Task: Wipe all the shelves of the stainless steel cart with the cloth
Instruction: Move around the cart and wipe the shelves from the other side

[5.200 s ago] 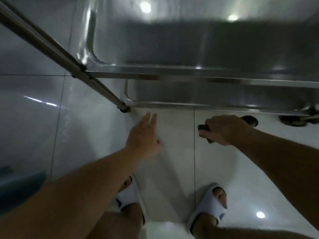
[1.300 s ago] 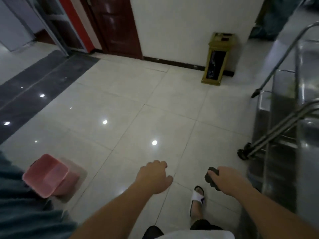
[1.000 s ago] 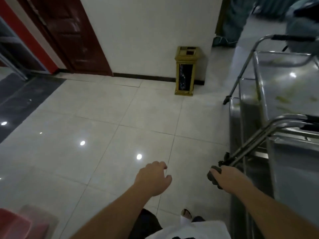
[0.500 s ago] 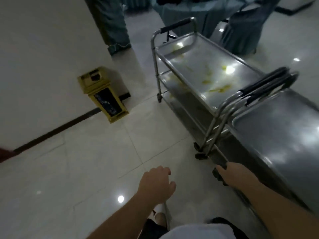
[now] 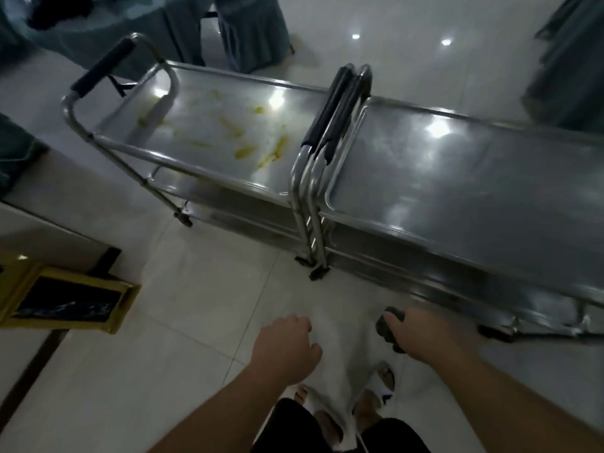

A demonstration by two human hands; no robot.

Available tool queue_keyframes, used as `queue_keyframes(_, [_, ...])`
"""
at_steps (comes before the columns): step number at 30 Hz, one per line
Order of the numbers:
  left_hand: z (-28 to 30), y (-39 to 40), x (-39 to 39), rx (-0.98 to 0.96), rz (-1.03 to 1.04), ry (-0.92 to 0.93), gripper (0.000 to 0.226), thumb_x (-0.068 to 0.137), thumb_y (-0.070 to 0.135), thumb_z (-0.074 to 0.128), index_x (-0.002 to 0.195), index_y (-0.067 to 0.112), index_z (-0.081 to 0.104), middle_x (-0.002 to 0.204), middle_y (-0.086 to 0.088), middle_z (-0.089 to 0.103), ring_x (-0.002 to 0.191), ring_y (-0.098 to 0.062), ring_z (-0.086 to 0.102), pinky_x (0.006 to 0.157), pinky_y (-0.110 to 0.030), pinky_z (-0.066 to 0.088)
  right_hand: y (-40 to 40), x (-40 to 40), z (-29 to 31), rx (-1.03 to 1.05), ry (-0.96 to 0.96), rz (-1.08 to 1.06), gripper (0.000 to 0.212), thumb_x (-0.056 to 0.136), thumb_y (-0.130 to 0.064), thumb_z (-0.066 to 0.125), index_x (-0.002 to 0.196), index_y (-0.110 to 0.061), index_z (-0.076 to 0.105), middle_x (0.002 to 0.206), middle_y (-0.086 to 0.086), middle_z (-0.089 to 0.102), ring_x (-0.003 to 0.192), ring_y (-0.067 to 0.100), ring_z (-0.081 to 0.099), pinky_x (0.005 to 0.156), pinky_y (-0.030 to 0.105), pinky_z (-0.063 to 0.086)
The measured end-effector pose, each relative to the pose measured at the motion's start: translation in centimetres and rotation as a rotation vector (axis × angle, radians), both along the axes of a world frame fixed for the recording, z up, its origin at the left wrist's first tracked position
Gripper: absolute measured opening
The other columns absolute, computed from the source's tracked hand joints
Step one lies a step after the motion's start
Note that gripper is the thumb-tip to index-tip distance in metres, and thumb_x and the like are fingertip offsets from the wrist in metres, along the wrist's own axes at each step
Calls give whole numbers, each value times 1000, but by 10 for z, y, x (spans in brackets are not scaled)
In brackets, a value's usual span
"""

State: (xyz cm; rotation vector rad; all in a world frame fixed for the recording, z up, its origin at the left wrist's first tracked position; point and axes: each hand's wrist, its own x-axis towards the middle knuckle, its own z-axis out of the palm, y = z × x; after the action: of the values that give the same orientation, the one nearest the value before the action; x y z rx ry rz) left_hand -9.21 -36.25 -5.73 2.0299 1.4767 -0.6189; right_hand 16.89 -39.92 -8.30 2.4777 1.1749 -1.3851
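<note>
Right hand [image 5: 412, 333] at 5 o'clock, fingers curled round a dark cloth [image 5: 387, 326], held above the floor [image 5: 183, 308] just short of the near cart [image 5: 457, 178]. Left hand [image 5: 287, 346] at 6 o'clock, loosely curled, holding nothing. Two steel carts end to end, handles touching at 12 o'clock; far cart [image 5: 212, 132] at 11 o'clock with yellow smears [image 5: 248, 148] on its top shelf. Gold bin [image 5: 62, 299] at 8 o'clock.

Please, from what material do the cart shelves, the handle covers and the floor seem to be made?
Top shelf: probably polished stainless steel, mirroring ceiling lights. Handle cover: dark, matte, perhaps rubber or foam. Floor: glossy pale tiles, likely ceramic, with visible joints.
</note>
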Motion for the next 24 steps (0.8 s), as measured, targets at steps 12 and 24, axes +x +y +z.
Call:
queue_keyframes(12, [-109, 75, 23, -156, -366, 9, 41, 100, 45, 48, 132, 23, 60, 118, 1, 63, 108, -21, 60, 81, -32, 42, 16, -8, -92, -106, -39, -275, 51, 103, -59, 41, 90, -15, 65, 85, 6, 67, 79, 24, 65, 76, 36, 57])
queue_keyframes(24, [-297, 131, 49, -165, -491, 128, 48, 103, 49, 46, 143, 23, 50, 137, -3, 57, 125, -25, 54, 103, -38, 44, 75, -5, -265, -110, 83, -282, 60, 106, -62, 35, 114, -11, 66, 103, 9, 73, 91, 25, 69, 85, 37, 57])
